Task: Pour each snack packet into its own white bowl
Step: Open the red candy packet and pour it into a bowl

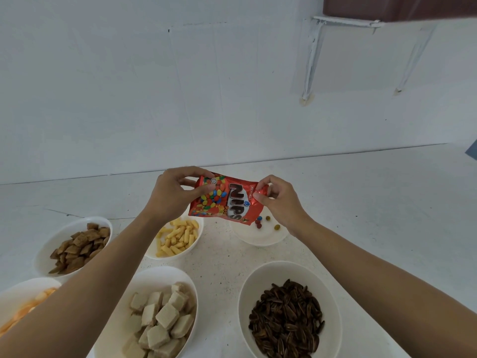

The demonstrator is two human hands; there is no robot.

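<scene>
I hold a red Nips candy packet (227, 200) sideways above the table with both hands. My left hand (171, 192) pinches its left end and my right hand (277, 200) pinches the crinkled right end. Just below the packet sits a white bowl (260, 237) with several coloured candies (265, 223) in it. Part of that bowl is hidden behind the packet and my right wrist.
Five other white bowls stand nearer me: yellow sticks (178, 237), brown squares (77, 249), pale cubes (161, 321), dark seeds (286, 321) and orange pieces (23, 313) at the left edge. A white wall rises behind the white table (374, 202). A shelf bracket (313, 58) hangs upper right.
</scene>
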